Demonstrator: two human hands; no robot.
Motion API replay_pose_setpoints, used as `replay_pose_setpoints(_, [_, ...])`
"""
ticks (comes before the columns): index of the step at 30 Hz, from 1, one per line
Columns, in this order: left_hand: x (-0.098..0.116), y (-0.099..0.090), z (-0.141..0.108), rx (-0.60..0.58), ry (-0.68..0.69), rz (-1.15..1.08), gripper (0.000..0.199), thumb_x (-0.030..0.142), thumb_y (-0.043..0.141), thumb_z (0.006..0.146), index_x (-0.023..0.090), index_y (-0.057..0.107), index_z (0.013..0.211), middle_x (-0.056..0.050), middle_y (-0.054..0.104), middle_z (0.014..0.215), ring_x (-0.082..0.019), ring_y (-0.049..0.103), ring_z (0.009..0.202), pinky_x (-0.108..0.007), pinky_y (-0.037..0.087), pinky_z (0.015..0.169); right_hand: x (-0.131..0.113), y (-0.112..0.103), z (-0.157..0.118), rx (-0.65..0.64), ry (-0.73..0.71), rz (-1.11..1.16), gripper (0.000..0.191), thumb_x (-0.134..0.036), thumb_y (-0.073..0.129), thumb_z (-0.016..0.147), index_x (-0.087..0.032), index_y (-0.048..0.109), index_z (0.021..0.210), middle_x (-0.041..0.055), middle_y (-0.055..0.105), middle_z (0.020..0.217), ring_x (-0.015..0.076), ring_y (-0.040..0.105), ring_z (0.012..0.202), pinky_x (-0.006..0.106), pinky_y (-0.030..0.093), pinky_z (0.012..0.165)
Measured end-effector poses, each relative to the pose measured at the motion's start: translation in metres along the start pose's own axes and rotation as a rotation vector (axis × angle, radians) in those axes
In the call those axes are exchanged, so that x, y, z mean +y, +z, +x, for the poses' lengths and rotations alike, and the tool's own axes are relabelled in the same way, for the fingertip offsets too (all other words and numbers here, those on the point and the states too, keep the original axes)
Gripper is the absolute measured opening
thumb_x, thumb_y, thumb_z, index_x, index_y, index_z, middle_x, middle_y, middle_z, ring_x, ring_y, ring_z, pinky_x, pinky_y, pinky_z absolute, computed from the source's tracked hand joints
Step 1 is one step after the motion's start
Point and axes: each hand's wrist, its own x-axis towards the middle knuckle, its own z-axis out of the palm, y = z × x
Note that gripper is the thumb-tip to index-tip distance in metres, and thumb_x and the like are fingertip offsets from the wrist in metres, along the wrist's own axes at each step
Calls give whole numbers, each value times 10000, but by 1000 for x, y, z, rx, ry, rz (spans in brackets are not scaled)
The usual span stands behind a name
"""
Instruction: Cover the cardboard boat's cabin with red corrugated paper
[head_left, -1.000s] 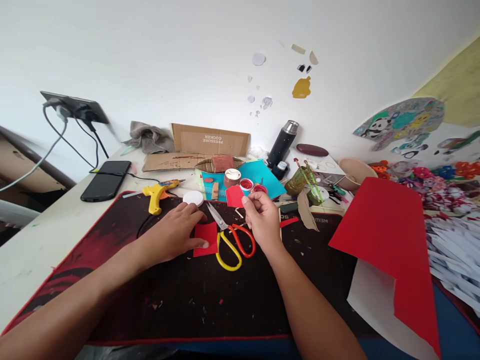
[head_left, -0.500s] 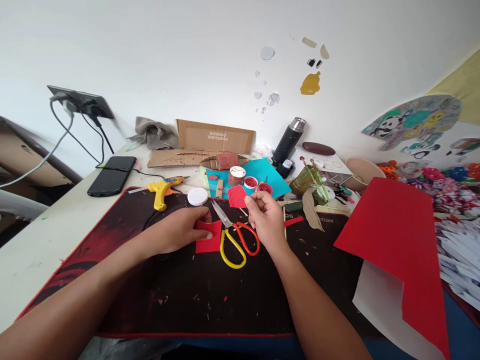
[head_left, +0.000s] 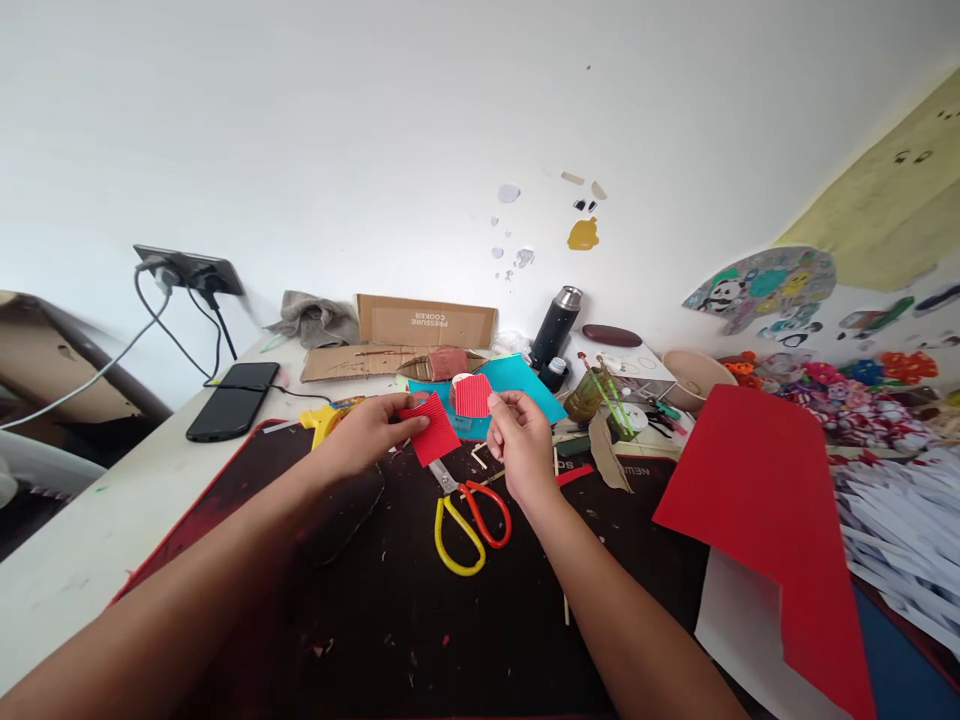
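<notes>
ok, yellow glue gun (head_left: 321, 423) sits partly behind the left hand (head_left: 361, 436). that hand pinches the larger red piece (head_left: 435, 432) near its left corner, thumb on top; edge grip probably leaves the ridged face visible. piece tilts above the scissors (head_left: 448, 483), hiding the blade tips. scissors lie on the dark mat (head_left: 517, 640), handles toward the person, presumably for easy pickup. smaller red piece (head_left: 472, 397) is held up just beside the larger one, right edge pinched between thumb and fingers of the right hand (head_left: 524, 446), likely same reason. big red sheet (head_left: 750, 470) lies far right, seemingly out of the hands' way.
</notes>
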Motion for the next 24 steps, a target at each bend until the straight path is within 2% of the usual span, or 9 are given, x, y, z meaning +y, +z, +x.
replay_pose_setpoints(4, [-12, 15, 2, 53, -8, -169, 509, 653, 895, 699, 213, 740, 902, -43, 784, 851, -229, 670, 729, -319, 479, 670, -1, 5, 10, -8, -36, 12, 481, -624, 891, 833, -237, 608, 872, -124, 460, 521, 71, 389, 386, 202, 277, 371])
replay_pose_setpoints(8, [-20, 26, -1, 116, -5, -245, 480, 614, 908, 745, 225, 678, 906, 11, 706, 668, -186, 628, 576, -290, 464, 564, 12, 4, 6, -15, -23, 32, 495, -647, 877, 844, -238, 600, 863, -129, 444, 513, 65, 365, 375, 200, 274, 370])
replay_pose_setpoints(11, [-19, 31, -4, 103, -5, -416, 482, 570, 933, 764, 231, 621, 907, 5, 728, 657, -191, 685, 554, -292, 549, 556, 17, -2, -1, -51, 10, 29, 490, -626, 910, 826, -227, 628, 865, -124, 459, 517, 65, 379, 377, 203, 292, 372])
replay_pose_setpoints(14, [-16, 37, -5, 112, -9, -615, 471, 472, 977, 749, 202, 673, 986, -51, 819, 867, -204, 783, 667, -312, 658, 651, 18, -8, -4, -52, 27, 34, 486, -627, 903, 839, -233, 620, 877, -127, 455, 530, 65, 381, 380, 203, 297, 374])
replay_pose_setpoints(17, [-14, 44, -7, 109, -26, -741, 459, 384, 973, 785, 186, 714, 1109, -92, 850, 1026, -221, 836, 792, -323, 700, 750, 18, -9, -5, -45, 34, 39, 479, -617, 901, 844, -239, 608, 875, -131, 446, 531, 63, 377, 377, 203, 290, 375])
replay_pose_setpoints(21, [-15, 52, -9, 135, -33, -787, 406, 372, 951, 840, 172, 724, 1110, -110, 857, 1064, -259, 859, 904, -374, 711, 851, 18, -5, -8, -72, 31, 49, 449, -593, 881, 867, -241, 602, 865, -134, 438, 521, 63, 376, 371, 205, 301, 385])
replay_pose_setpoints(24, [-16, 57, -10, 156, -28, -865, 330, 356, 928, 878, 172, 738, 1074, -116, 856, 1109, -297, 860, 1003, -478, 693, 993, 17, -1, -11, -87, 36, 21, 431, -586, 863, 877, -240, 607, 869, -127, 459, 531, 66, 391, 373, 206, 298, 384])
